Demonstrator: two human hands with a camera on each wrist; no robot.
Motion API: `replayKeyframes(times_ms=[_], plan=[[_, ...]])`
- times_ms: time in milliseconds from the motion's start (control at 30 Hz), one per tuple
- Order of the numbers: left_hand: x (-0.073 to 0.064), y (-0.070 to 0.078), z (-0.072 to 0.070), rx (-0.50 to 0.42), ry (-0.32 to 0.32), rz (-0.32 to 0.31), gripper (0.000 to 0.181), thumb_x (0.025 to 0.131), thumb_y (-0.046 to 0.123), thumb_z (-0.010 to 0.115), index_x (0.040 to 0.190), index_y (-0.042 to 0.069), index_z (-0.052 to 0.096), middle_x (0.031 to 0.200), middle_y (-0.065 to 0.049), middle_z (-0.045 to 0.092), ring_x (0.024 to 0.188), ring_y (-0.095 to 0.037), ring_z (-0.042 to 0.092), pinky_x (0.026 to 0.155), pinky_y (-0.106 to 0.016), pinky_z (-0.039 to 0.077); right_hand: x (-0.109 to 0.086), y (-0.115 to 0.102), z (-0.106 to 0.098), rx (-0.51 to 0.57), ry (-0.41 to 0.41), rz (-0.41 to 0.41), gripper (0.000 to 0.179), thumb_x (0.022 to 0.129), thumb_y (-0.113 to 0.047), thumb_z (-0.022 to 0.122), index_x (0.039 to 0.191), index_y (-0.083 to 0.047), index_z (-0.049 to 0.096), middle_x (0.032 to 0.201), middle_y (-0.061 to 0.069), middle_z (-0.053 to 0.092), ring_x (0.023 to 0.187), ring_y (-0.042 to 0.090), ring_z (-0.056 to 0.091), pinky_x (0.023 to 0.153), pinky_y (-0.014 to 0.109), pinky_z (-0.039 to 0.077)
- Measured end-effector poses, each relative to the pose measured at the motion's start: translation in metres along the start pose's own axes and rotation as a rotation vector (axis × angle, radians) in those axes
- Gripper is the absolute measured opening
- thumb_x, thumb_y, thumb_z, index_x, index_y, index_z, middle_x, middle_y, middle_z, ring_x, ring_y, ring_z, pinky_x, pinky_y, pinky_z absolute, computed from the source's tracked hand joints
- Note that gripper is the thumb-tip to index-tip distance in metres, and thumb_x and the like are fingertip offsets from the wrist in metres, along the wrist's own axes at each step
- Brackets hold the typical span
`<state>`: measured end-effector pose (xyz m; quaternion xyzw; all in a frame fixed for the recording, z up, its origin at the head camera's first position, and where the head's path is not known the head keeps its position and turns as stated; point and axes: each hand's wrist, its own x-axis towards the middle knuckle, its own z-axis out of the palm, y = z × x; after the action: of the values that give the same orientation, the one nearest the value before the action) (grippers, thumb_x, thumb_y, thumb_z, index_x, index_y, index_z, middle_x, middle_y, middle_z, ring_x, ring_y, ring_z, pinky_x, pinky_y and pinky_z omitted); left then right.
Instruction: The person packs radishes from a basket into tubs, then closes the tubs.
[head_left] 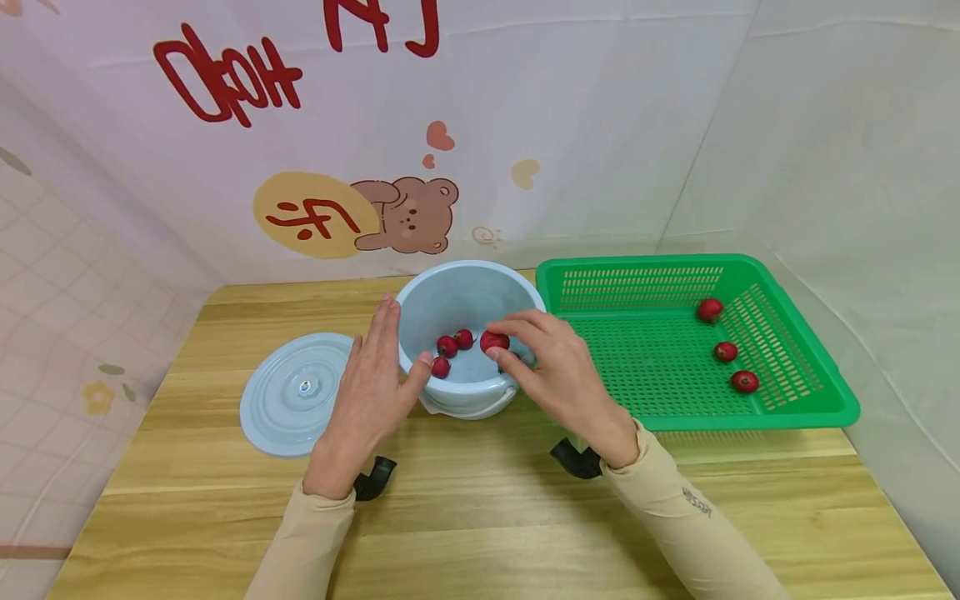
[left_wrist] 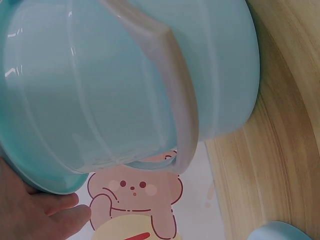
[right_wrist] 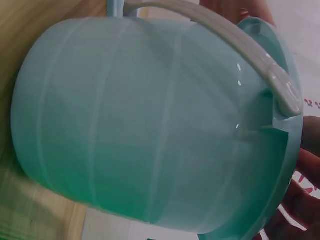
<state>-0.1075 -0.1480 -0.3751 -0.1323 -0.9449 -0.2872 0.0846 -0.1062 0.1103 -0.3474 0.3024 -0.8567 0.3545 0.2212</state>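
Observation:
My right hand [head_left: 566, 379] pinches a red radish [head_left: 494, 341] between thumb and fingers over the near right part of a light blue bucket [head_left: 480, 388]. Inside the bucket lie a few more red radishes [head_left: 447, 347]. With its fingers straight, my left hand [head_left: 369, 392] rests at the bucket's left rim. In the left wrist view, the left hand's fingers [left_wrist: 55, 212] are beside the rim. The bucket's side and pale handle [right_wrist: 240, 40] fill much of the right wrist view, where the pinched radish is hidden.
A green slotted basket [head_left: 637, 417] stands to the right of the bucket, with 3 radishes [head_left: 725, 352] on its right side. A round blue lid [head_left: 277, 404] lies on the wooden table [head_left: 465, 525], left of the bucket. Printed cloth [head_left: 600, 125] hangs behind.

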Motion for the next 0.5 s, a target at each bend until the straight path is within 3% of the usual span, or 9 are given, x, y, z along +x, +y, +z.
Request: replayKeyframes(times_ms=[300,500], plan=[[0.0,-0.001,0.0,-0.01,0.012,0.009,0.083,0.103,0.051,0.047,0.165,0.003,0.019,0.173,-0.009,0.012,0.158,-0.028,0.018,0.122,-0.066,0.016,-0.003,0.0,-0.002,-0.042,-0.049,0.024,0.027,0.094,-0.023,0.079,0.118,-0.012,0.077,0.122,0.002,0.07,0.111,0.022,0.063,0.091,0.042,0.051],[0.0,-0.001,0.001,-0.009,0.007,0.01,0.083,0.103,0.05,0.046,0.165,0.003,0.019,0.173,-0.009,0.011,0.158,-0.028,0.017,0.122,-0.066,0.017,-0.012,-0.007,-0.021,-0.006,-0.036,0.001,0.031,0.091,-0.019,0.081,0.121,-0.012,0.076,0.13,0.002,0.069,0.121,0.022,0.063,0.094,0.044,0.055]])
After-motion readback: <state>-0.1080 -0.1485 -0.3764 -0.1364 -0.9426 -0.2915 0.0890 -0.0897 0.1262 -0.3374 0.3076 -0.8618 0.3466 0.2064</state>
